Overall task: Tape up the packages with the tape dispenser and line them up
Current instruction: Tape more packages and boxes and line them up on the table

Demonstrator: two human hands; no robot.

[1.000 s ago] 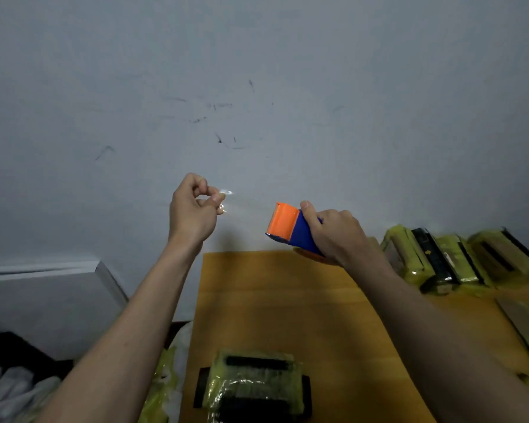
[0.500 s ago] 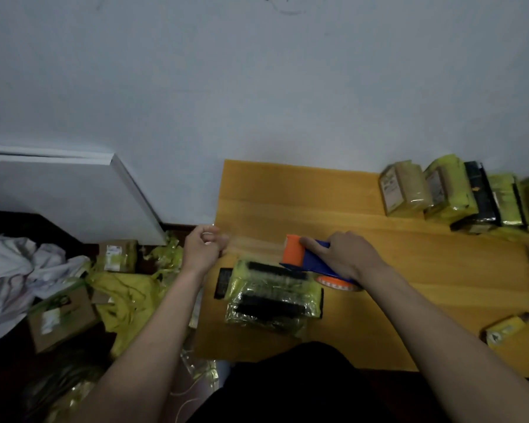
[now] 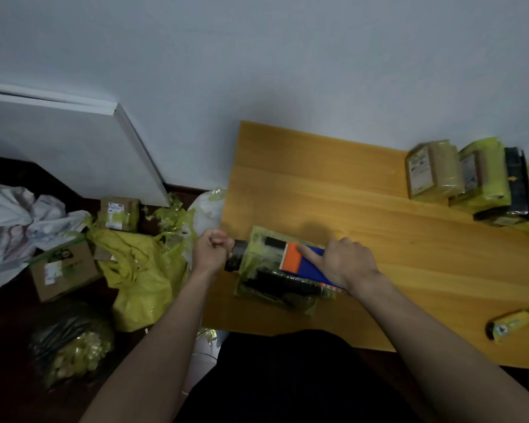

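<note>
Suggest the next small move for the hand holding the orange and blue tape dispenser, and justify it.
Probably draw the orange and blue tape dispenser rightward across the yellow-wrapped black package: the right hand presses it on top, and the left hand pinches at the package's left end.

Row of yellow-wrapped packages [image 3: 483,175] on the orange wooden bench [image 3: 379,209] cut off by the right edge, orange-and-blue tape dispenser [image 3: 303,262] partly hidden under the right hand [image 3: 345,261], labels too small to read, any tape strand indiscernible

Home packing spot: wood table [image 3: 333,184] by wall, cardboard boxes [image 3: 62,270] & bags on floor.
</note>
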